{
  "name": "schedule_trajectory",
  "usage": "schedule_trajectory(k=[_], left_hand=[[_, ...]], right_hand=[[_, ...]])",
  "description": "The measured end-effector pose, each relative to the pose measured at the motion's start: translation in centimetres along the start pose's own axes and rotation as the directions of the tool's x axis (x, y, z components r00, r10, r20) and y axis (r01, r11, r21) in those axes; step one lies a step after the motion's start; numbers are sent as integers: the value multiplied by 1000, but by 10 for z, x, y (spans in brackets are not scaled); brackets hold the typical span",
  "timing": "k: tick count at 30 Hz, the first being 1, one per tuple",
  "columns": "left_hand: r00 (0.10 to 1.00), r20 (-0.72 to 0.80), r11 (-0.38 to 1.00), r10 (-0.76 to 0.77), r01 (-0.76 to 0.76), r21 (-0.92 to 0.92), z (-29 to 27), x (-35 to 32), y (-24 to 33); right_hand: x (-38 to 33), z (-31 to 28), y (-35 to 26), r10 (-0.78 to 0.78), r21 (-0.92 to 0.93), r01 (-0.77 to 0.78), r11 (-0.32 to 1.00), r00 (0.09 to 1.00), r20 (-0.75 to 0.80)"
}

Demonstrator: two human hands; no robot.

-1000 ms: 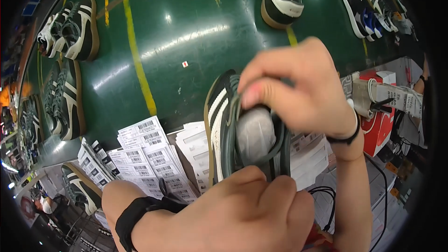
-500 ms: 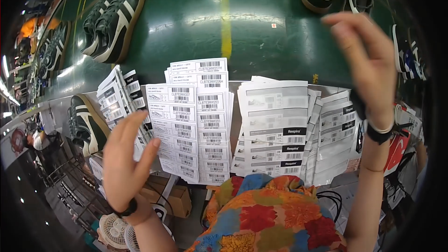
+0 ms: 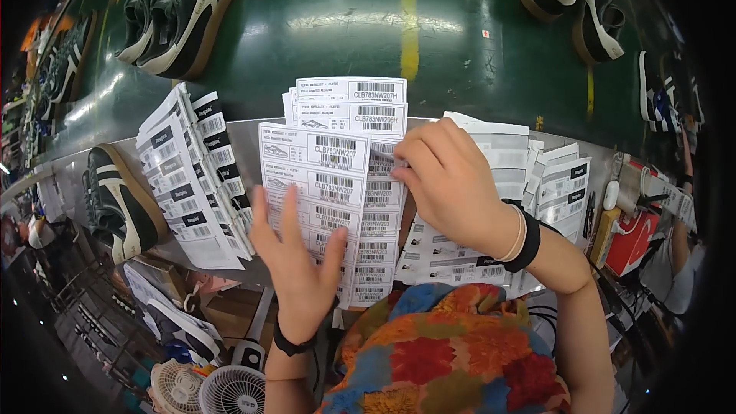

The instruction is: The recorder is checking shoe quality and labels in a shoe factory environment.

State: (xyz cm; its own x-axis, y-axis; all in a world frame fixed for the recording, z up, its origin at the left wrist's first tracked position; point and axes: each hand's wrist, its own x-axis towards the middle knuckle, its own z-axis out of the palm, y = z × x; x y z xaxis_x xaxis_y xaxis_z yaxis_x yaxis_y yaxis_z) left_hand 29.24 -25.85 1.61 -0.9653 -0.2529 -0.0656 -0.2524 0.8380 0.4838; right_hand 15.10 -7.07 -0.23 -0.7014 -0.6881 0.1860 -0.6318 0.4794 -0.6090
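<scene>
My left hand (image 3: 303,280) is open, its fingers spread over the lower part of a white barcode label sheet (image 3: 310,155) with small shoe drawings. At the right edge of the neighbouring label column (image 3: 377,224), my right hand (image 3: 452,184) has its thumb and fingers pinched together. Whatever lies between those fingertips is too small to make out. More label sheets (image 3: 351,90) stick out behind these two. Partly covered by my right forearm and hand is a stack of grey and white labels (image 3: 491,146). Another bundle of labels (image 3: 178,180) with black bands leans at the left.
Dark green shoes with white stripes (image 3: 180,15) stand on the green belt (image 3: 345,38), and another pair (image 3: 575,0) is at the far right. A single shoe (image 3: 119,203) rests left of the labels. Below are white fans (image 3: 234,391); a red box (image 3: 632,241) is at right.
My right hand has come down and left from above the belt to the labels, and its fingers have closed. My left hand has moved right onto the label sheet. The view has shifted.
</scene>
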Motion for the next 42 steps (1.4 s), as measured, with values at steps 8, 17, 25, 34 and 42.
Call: schedule_trajectory(k=[8,17,25,34,42], left_hand=[[990,-136,684,-27,-81,-725,6,-3,-37],[975,-207,381,-81,-162,-910,25,1,-27],[961,-106,258,-254,-38,-965,16,-1,-7],[929,-267,561,-256,-82,-823,30,-2,-3],[979,-183,114,86,-192,-975,26,5,-45]], right_hand=[[-26,-19,-28,-171,-141,159,977,982,-80],[-35,-38,-33,-220,247,214,945,976,-6],[4,-18,-8,415,272,-454,848,890,189],[-18,-14,-21,-203,-358,149,922,972,-118],[-21,-32,-22,40,753,-170,636,981,188]])
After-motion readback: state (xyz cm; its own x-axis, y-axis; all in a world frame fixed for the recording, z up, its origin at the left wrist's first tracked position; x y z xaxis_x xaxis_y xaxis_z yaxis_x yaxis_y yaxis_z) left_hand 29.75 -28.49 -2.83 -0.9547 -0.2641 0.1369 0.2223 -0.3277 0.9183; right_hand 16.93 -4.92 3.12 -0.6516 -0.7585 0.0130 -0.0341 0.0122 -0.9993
